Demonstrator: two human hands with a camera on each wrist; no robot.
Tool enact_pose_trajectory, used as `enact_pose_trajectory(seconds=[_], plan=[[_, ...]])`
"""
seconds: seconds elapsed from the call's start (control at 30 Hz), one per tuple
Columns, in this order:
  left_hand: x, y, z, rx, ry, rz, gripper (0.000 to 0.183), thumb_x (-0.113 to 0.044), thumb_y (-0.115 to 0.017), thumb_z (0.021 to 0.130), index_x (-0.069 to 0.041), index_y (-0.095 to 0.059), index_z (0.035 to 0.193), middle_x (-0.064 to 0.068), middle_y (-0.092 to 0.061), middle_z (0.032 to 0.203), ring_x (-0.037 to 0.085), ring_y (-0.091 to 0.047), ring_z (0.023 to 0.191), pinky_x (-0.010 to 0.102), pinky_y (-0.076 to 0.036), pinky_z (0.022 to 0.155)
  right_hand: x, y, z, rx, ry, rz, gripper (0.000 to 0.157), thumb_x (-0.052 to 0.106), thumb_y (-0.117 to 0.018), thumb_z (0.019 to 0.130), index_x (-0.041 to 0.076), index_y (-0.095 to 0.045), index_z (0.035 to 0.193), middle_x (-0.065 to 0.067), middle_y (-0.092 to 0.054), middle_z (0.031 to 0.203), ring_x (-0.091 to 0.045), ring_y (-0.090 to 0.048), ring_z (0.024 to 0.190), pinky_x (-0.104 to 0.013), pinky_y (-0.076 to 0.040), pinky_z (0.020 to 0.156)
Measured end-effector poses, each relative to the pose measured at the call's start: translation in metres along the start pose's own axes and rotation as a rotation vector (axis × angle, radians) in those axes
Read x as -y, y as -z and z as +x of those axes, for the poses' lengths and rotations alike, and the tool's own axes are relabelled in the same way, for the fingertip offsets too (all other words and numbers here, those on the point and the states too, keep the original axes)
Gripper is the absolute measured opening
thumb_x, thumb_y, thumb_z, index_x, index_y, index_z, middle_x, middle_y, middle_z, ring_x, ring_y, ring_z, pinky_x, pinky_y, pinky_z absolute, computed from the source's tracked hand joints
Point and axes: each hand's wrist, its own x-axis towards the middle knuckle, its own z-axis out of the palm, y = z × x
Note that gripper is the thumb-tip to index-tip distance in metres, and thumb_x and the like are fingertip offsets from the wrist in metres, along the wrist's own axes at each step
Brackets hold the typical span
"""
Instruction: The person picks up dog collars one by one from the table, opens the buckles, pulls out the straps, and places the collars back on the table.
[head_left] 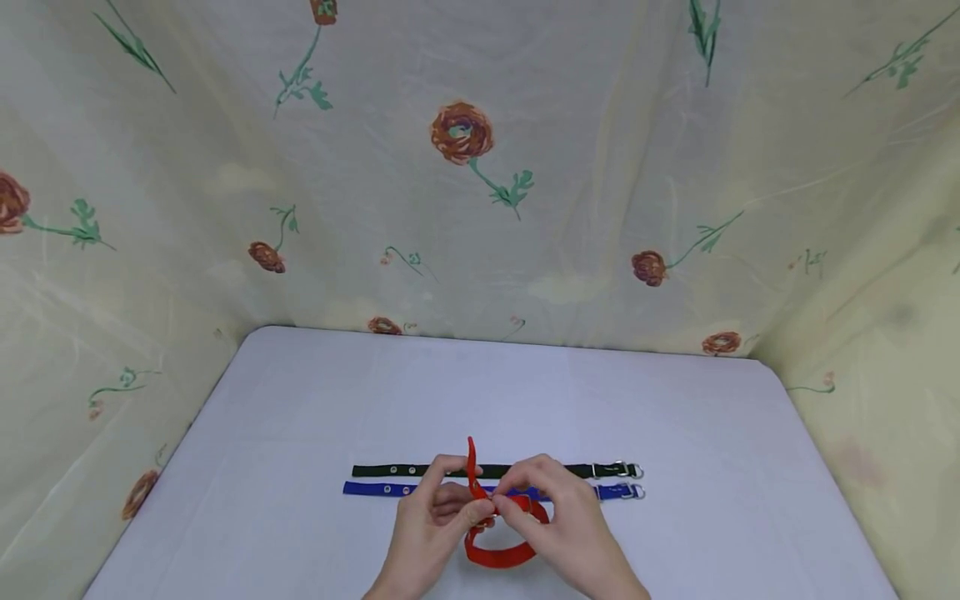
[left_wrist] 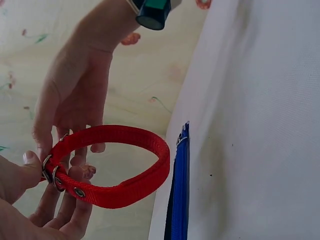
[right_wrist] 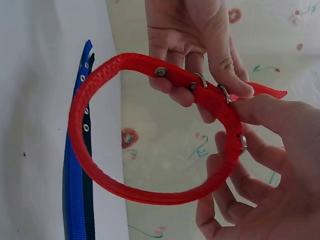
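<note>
A red pet collar [right_wrist: 145, 197] is bent into a loop, with metal eyelets along its strap and a metal buckle [right_wrist: 225, 94] and ring where the ends overlap. My left hand [head_left: 420, 533] pinches the strap beside the buckle between thumb and fingers. On the other side of the overlap, my right hand [head_left: 570, 521] grips the collar with thumb and forefinger close to the left thumb. The strap's pointed tip [right_wrist: 272, 91] sticks out past the buckle. Both hands hold the loop above the table; fingers partly cover the buckle in the head view.
Behind the hands, a black collar [head_left: 525, 471] and a blue collar [head_left: 360, 488] lie stretched out side by side on the white table [head_left: 300, 400]. Their buckle ends point right. A flowered cloth [head_left: 555, 208] hangs around the table's back and sides.
</note>
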Motion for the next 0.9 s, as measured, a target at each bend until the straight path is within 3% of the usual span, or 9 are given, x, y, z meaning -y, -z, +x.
enact_pose_trajectory(seconds=[0.17,0.47,0.9], plan=[[0.0014,0.0004,0.0000,0.010,-0.014,0.030,0.045,-0.031,-0.076,0.101,-0.014,-0.057,0.137,0.014,-0.083,0.106,0.013,-0.082,0.092,0.026,-0.065,0.087,0.0000,0.0029,0.0001,0.059,0.064,-0.073,0.005,0.039,-0.080,0.098,0.037,-0.077,0.100,0.020,-0.069,0.101,-0.006,-0.063,0.100,-0.023,-0.058,0.085],[0.0021,0.0013,-0.0005,0.028,0.011,0.056,0.046,-0.036,-0.075,0.100,-0.015,-0.057,0.137,0.012,-0.083,0.103,0.010,-0.082,0.090,0.025,-0.065,0.085,0.0005,0.0061,0.0027,0.128,0.014,-0.117,0.008,0.045,-0.080,0.098,0.037,-0.077,0.101,0.022,-0.069,0.099,-0.004,-0.064,0.100,-0.027,-0.058,0.087],[0.0045,0.0025,0.0020,0.036,0.023,0.061,0.042,-0.036,-0.075,0.101,-0.018,-0.058,0.136,0.011,-0.084,0.100,0.013,-0.082,0.087,0.023,-0.065,0.079,0.0046,0.0059,0.0052,0.160,0.011,-0.227,0.008,0.030,-0.083,0.095,0.035,-0.076,0.095,0.022,-0.068,0.099,-0.008,-0.063,0.103,-0.042,-0.051,0.093]])
